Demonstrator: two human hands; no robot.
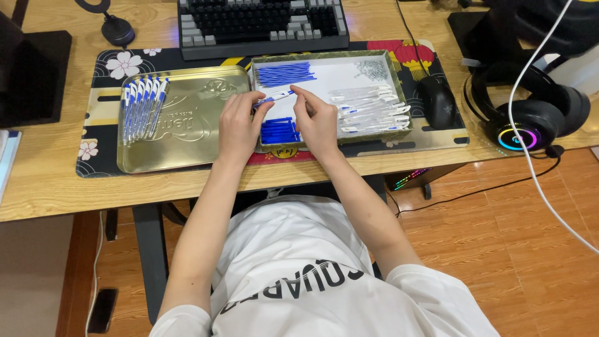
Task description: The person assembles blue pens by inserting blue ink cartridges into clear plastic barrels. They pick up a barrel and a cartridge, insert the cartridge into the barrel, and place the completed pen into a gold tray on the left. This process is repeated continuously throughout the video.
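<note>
Both hands pinch one blue-and-white pen (272, 98) over the parts tray (399, 87): left hand (240, 128) clamps its left end, right hand (317, 122) its right (long axis running left-right).

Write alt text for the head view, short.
Seen from above, a person's left hand and right hand hold a blue-and-white pen between them over a shallow parts tray of blue refills, white barrels and springs. Finished pens lie in a row on a gold tin lid to the left; keyboard, mouse and headphones surround them.
</note>
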